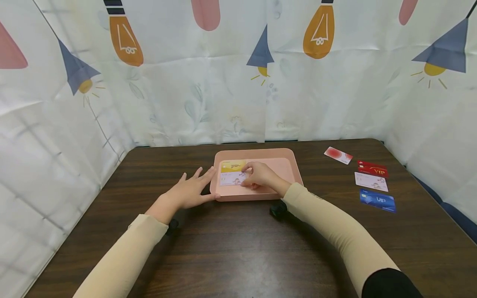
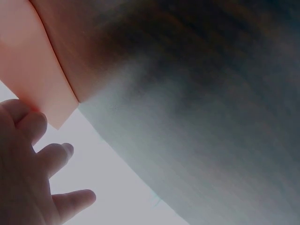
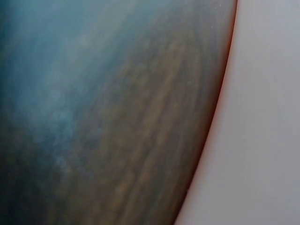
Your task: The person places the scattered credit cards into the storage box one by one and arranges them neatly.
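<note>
A pink tray lies on the table, with a yellow card and a white patterned card at its left end, the white one just below the yellow. My right hand reaches into the tray from the right and pinches the white card's right end with curled thumb and index finger. My left hand, fingers spread, steadies the tray's left side; its thumb touches the near left corner. In the left wrist view, fingertips lie against the pink tray wall. The right wrist view shows neither hand nor cards.
On the dark wooden table, to the right of the tray, lie several cards: a white-and-red one, a red VIP card, another white patterned card and a blue VIP card. A printed curtain surrounds the table.
</note>
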Motion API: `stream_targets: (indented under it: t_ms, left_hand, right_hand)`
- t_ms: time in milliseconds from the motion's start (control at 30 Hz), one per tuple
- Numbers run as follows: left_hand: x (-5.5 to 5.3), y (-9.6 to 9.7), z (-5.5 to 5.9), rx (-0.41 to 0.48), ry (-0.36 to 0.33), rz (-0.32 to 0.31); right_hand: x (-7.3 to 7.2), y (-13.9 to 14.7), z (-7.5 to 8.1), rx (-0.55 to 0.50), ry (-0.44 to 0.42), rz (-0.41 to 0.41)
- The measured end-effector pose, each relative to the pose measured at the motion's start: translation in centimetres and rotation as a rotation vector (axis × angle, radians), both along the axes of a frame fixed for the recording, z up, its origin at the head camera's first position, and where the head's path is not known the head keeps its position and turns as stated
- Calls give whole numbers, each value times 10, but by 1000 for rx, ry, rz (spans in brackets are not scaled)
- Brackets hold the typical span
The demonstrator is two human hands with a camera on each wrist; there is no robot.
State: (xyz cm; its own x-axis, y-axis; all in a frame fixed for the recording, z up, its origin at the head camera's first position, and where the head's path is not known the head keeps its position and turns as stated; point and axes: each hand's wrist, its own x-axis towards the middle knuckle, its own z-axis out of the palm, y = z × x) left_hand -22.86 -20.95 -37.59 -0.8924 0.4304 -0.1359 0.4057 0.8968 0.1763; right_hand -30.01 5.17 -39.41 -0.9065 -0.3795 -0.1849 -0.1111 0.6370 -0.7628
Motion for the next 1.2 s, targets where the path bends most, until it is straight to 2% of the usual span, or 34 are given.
stream_targets:
  t_ms: [833, 1000, 1200]
  left_hand:
    - [0, 0, 2, 2, -20, 9]
    - [-1, 0, 0, -2, -10, 2]
    - [-1, 0, 0, -2, -4, -3]
  right_hand:
    - [2, -3, 2, 28, -1, -34]
    - [3, 1, 6, 49, 12, -1]
    - [2, 18, 15, 36, 53, 79]
